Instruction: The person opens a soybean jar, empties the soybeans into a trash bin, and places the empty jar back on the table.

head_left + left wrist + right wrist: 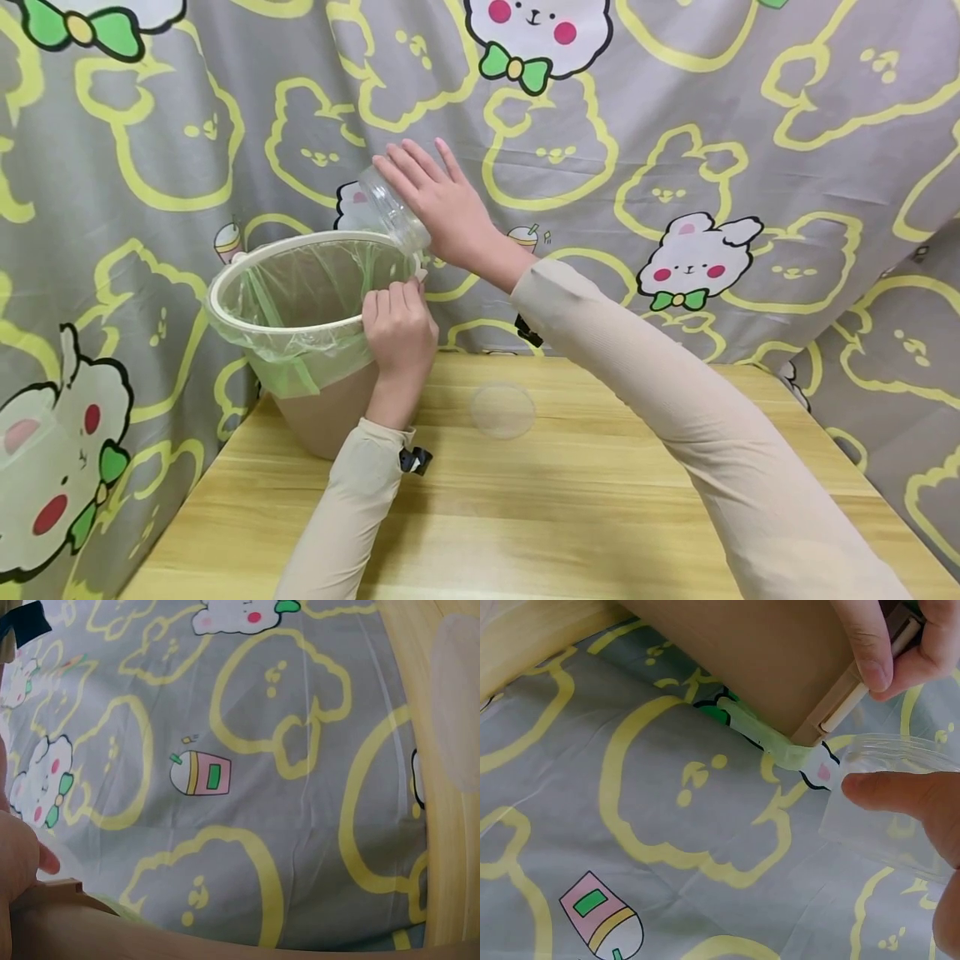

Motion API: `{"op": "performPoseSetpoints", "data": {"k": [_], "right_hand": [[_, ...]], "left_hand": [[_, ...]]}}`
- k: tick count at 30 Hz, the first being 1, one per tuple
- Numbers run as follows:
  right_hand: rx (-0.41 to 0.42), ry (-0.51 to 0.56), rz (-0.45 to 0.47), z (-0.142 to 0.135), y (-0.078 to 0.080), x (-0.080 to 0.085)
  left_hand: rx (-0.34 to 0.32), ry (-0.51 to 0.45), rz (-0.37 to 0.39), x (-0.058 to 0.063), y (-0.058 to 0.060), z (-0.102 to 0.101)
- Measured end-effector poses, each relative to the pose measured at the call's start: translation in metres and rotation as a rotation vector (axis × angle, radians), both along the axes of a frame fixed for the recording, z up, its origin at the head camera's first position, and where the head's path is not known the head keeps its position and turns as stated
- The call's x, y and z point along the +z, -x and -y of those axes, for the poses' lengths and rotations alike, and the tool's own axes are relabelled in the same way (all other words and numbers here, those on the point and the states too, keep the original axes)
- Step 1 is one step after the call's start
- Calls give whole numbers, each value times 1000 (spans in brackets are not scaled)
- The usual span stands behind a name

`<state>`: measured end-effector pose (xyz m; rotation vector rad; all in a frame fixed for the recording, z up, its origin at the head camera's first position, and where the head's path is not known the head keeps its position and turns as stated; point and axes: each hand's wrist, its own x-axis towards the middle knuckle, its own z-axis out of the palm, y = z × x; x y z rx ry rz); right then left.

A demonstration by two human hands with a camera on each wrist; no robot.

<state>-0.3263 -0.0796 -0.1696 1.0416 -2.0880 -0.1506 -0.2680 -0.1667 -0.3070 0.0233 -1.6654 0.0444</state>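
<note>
A brown trash bin [333, 412] with a cream rim and a thin green bag [277, 358] folded over its edge stands at the table's left. My left hand [402, 329] grips the near right side of the rim, fingers curled over it. Above the bin's right edge, my right hand [450, 208] holds a clear plastic jar [386, 208], tilted with its mouth toward the bin. In the right wrist view, the thumb of that hand presses along the jar [877, 832], close to the bin [757, 660]. The jar's contents cannot be made out.
A clear round lid [503, 410] lies on the wooden table [525, 517], right of the bin. Grey curtain cloth [570, 200] with yellow outlines and rabbit prints hangs behind the bin and along both sides.
</note>
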Motion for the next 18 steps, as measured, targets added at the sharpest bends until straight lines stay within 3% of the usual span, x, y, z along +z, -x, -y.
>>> {"op": "performPoseSetpoints", "data": {"k": [8, 13, 18], "right_hand": [[32, -14, 48, -1, 1, -3], [33, 39, 56, -1, 3, -3], [33, -34, 36, 1, 0, -5]], "left_hand": [[0, -2, 4, 0, 1, -1], [3, -1, 8, -1, 1, -1], [3, -4, -6, -1, 1, 0]]}}
